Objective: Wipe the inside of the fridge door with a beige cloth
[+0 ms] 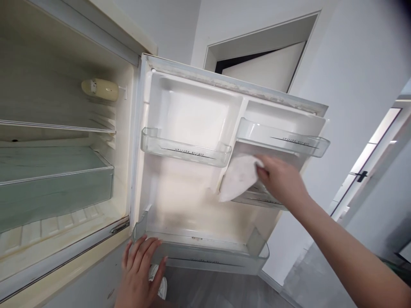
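The refrigerator door (192, 192) stands swung open, its inner side facing me. Pinched in my right hand (282, 177) is a thin white cloth or tissue (240, 175), which hangs in front of the door's middle divider and partly covers the lower right shelf (260, 201). My left hand (141, 267) is at the left end of the clear bottom door shelf (208, 259). Its fingers are spread and hold nothing; whether they touch the shelf I cannot tell. Two more clear shelves, an upper left one (186, 149) and an upper right one (282, 137), are fixed to the door.
At left the fridge compartment (86, 209) holds a glass shelf (58, 126), a greenish drawer (58, 184) and a lamp cover (101, 89). Behind the door are a white wall (340, 64) and a doorway (266, 64). A white shoe (162, 286) shows on the grey floor (218, 288).
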Available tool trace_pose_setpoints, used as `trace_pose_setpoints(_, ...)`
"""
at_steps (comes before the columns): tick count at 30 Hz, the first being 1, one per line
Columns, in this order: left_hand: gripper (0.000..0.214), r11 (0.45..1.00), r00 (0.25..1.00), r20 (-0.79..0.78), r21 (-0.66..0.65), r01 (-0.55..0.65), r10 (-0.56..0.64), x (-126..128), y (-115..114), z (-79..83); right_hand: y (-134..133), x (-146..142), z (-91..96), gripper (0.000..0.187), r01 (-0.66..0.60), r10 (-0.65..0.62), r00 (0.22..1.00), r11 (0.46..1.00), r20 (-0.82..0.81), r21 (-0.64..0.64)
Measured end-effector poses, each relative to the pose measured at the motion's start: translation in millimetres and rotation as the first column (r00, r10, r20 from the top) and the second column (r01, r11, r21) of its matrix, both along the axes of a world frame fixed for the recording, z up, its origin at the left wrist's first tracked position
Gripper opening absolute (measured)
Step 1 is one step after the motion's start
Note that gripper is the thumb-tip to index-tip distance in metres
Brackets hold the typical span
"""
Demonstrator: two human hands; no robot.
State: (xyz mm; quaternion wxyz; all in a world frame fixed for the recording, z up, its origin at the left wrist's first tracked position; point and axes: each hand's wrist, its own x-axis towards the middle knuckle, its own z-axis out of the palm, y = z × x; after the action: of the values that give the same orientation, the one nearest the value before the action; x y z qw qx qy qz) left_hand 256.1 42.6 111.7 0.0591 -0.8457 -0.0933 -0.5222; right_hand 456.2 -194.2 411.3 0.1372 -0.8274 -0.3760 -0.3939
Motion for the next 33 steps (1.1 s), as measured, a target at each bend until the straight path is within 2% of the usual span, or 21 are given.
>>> trace_pose_setpoints(2,0.046,1.000,1.000,0.007,-0.008,0.006,-0.006,0.3,-1.5,1.6,2.3,5.1,-0.4,0.024,-0.032,0.010,0.988,0.990,-0.153,-0.137)
trace_pose_setpoints(4,0.046,1.000,1.000,0.004,-0.016,0.007,-0.007,0.3,-2.4,3.0,6.7,6.7,1.2,0.028,-0.052,-0.012,0.947,0.980,-0.320,-0.190)
trace_pose_setpoints(6,0.046,1.000,1.000,-0.009,-0.022,0.008,-0.008,0.2,-2.7,3.9,12.8,4.5,3.9,0.029,-0.105,0.020,0.899,0.980,-0.437,-0.170)
trace_pose_setpoints(9,0.046,1.000,1.000,-0.014,-0.014,0.005,-0.006,0.6,-2.4,3.8,23.1,-5.2,6.0,0.025,-0.234,0.182,0.830,0.972,-0.527,-0.032)
trace_pose_setpoints(12,0.046,1.000,1.000,-0.001,-0.006,-0.005,0.005,1.0,-1.3,2.0,26.9,-19.6,4.7,0.024,-0.268,0.314,0.804,0.949,-0.505,0.164)
trace_pose_setpoints(14,0.046,1.000,1.000,-0.004,0.000,-0.004,0.004,1.0,-0.2,0.4,22.2,-30.7,2.9,0.028,-0.305,0.353,0.793,0.936,-0.496,0.178)
trace_pose_setpoints(18,0.047,1.000,1.000,-0.013,0.008,-0.002,0.002,0.6,1.2,-1.5,2.8,-52.7,-1.4,0.034,-0.444,0.347,0.778,0.894,-0.523,-0.068)
trace_pose_setpoints(20,0.048,1.000,1.000,-0.007,-0.001,-0.002,0.002,0.2,1.1,-1.4,-4.8,-61.1,-3.1,0.037,-0.454,0.326,0.809,0.875,-0.490,-0.167)
trace_pose_setpoints(23,0.049,1.000,1.000,-0.009,-0.017,-0.003,0.003,-1.0,1.1,-0.8,-9.2,-66.6,-5.1,0.040,-0.436,0.307,0.851,0.865,-0.426,-0.247)
trace_pose_setpoints(25,0.049,1.000,1.000,-0.021,-0.017,0.005,-0.005,-1.8,1.7,-0.6,-10.7,-64.9,-8.0,0.039,-0.417,0.298,0.867,0.872,-0.399,-0.257)
trace_pose_setpoints(28,0.050,1.000,1.000,-0.019,-0.004,0.014,-0.014,-2.5,3.6,-0.7,-18.3,-54.7,-17.9,0.034,-0.355,0.268,0.895,0.912,-0.356,-0.206)
trace_pose_setpoints(33,0.051,1.000,1.000,-0.002,0.017,0.009,-0.009,-2.3,6.3,-2.3,-50.8,-30.9,-44.5,0.037,-0.291,0.262,0.928,0.954,-0.264,-0.074)
